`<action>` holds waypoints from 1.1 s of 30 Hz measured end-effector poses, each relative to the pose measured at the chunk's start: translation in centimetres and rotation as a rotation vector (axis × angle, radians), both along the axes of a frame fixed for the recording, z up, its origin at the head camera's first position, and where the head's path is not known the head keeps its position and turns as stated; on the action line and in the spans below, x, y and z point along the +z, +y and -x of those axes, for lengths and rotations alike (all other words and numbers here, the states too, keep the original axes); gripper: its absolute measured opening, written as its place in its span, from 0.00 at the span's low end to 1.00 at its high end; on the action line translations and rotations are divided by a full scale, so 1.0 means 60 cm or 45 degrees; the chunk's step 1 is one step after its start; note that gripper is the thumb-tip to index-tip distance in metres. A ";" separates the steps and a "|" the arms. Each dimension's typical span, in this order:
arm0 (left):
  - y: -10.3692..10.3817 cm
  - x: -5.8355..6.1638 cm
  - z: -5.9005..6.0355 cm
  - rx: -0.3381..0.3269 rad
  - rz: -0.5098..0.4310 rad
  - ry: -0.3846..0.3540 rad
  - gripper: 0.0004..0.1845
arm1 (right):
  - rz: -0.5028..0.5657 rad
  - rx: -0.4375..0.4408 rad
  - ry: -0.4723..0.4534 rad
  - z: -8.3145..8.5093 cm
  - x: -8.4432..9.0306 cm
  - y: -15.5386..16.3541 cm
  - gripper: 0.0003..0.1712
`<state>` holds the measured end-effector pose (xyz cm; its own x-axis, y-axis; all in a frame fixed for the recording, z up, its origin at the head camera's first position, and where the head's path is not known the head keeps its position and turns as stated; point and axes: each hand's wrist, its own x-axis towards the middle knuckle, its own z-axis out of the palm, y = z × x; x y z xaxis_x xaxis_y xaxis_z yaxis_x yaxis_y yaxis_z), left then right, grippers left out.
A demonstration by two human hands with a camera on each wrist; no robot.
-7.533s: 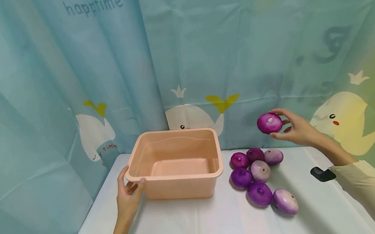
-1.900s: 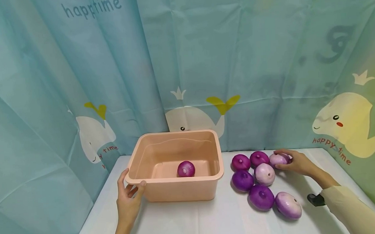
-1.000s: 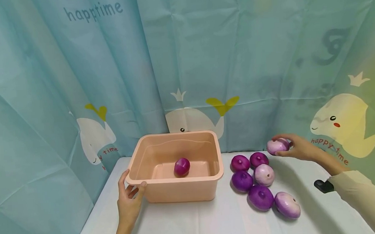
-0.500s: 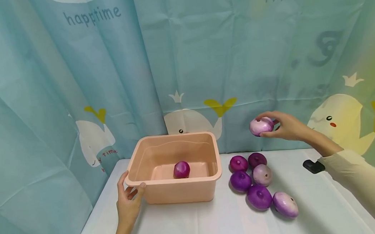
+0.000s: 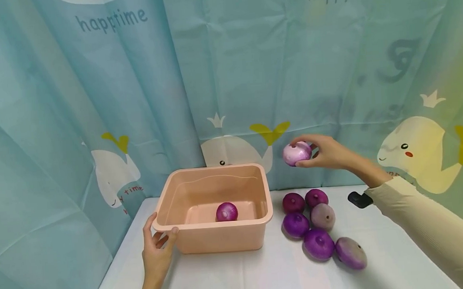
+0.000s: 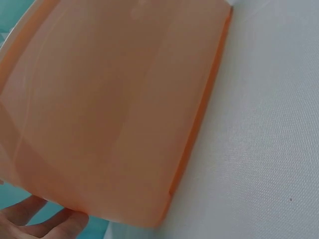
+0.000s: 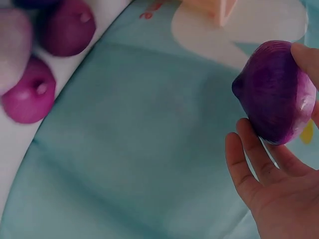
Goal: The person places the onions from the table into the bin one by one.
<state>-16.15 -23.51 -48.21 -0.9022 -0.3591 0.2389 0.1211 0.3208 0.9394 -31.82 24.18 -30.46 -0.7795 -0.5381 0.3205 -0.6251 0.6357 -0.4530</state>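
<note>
My right hand [image 5: 323,153] holds a pale purple onion [image 5: 296,153] in the air, just right of and above the peach plastic tub [image 5: 168,210]. The right wrist view shows the same onion [image 7: 274,92] gripped between fingers [image 7: 249,159] and thumb. One dark purple onion [image 5: 226,211] lies inside the tub. My left hand [image 5: 157,250] grips the tub's near left corner, thumb over the rim; in the left wrist view the fingertips [image 6: 47,221] lie under the tub wall [image 6: 109,114]. Several purple onions [image 5: 318,244] lie on the white table right of the tub.
A white cloth covers the table [image 5: 263,270]. A teal curtain [image 5: 251,72] with whale prints hangs close behind. A small black object [image 5: 358,199] lies on the table by my right sleeve. The table's left edge runs just beyond my left hand.
My right hand picked a pale onion from the back of the pile, lifted it and carried it left toward the tub. The left hand stayed on the tub corner.
</note>
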 end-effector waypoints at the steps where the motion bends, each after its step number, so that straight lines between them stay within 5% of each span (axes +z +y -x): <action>1: 0.000 0.000 0.000 0.004 0.004 0.000 0.41 | 0.007 0.018 -0.003 0.002 0.001 -0.010 0.30; 17: 0.001 0.001 0.000 0.005 -0.020 0.013 0.41 | -0.010 0.282 0.015 0.023 -0.011 -0.176 0.31; 33: -0.001 -0.003 0.003 0.011 -0.008 0.024 0.41 | -0.054 0.413 0.004 0.051 -0.028 -0.311 0.29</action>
